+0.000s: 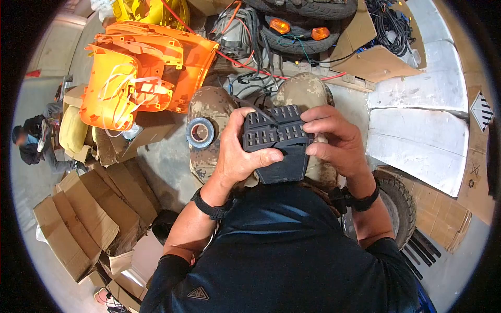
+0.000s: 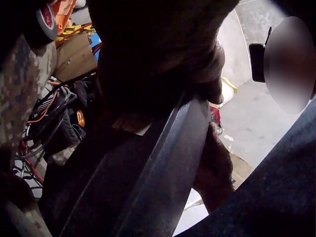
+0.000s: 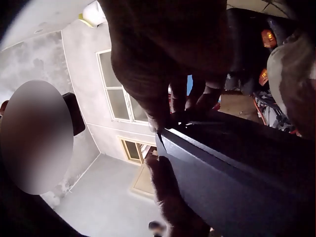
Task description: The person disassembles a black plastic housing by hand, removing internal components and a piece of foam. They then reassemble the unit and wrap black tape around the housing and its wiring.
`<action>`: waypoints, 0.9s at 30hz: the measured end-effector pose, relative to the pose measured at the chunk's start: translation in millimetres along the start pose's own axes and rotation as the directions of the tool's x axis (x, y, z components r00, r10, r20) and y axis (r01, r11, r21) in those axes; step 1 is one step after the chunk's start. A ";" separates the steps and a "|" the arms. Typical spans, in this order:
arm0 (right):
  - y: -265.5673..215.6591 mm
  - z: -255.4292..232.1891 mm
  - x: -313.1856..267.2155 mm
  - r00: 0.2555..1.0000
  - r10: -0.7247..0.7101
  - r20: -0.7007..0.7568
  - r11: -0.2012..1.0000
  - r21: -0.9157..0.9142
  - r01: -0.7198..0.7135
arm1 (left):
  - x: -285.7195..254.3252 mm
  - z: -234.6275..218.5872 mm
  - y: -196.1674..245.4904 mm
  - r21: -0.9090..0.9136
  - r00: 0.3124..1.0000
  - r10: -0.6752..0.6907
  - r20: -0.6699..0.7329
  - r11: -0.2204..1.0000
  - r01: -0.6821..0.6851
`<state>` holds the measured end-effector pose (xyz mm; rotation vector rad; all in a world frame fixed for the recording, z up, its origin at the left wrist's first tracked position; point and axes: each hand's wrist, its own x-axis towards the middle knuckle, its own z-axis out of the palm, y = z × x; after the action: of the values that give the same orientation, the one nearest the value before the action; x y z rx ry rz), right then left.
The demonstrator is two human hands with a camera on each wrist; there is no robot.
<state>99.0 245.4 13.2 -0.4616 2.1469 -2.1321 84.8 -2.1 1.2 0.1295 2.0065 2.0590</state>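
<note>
A black plastic case (image 1: 284, 166) with rows of short raised ribs on one face sits over the person's lap in the head view. My left hand (image 1: 233, 151) grips its left side, the thumb lying across the front edge. At the right edge, the fingers and thumb of my right hand (image 1: 338, 140) pinch the case near its corner. Seen from the left wrist, the case (image 2: 158, 173) shows a long, smooth dark side with a ridge. From the right wrist, thumb and fingers meet at the end of the case (image 3: 217, 173). A roll of tape (image 1: 200, 132) rests on the left thigh.
Orange plastic panels (image 1: 109, 78) are stacked at the upper left. Tyres with orange indicator lights (image 1: 279, 26) lie ahead, beside a carton of black cables (image 1: 391, 31). Folded cardboard (image 1: 78, 219) stands at left; a wheel (image 1: 399, 208) is at right. Another person (image 1: 34, 138) is far left.
</note>
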 end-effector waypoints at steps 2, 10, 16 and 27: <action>0.0 0.5 -1.3 1.000 0.003 0.006 1.000 -0.021 -0.003 | 0.0 -0.4 -2.5 -0.017 1.000 -0.002 -0.012 1.000 0.001; -4.5 -1.3 -0.9 0.998 -0.051 0.044 0.990 -0.127 0.056 | -0.6 -3.0 -3.5 0.001 1.000 0.008 -0.012 1.000 -0.008; -10.5 -3.3 1.9 0.995 -0.063 0.076 0.986 -0.149 0.073 | -1.4 -2.5 -2.3 0.011 1.000 0.008 -0.029 1.000 -0.008; -14.1 -3.9 7.1 0.992 -0.093 0.085 0.967 -0.231 0.111 | -0.8 -1.2 -0.4 0.011 1.000 -0.002 -0.028 1.000 0.003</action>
<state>93.4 247.4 28.3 -0.6730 2.3935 -1.8802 85.3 -3.5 0.8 0.1011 2.0330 2.0596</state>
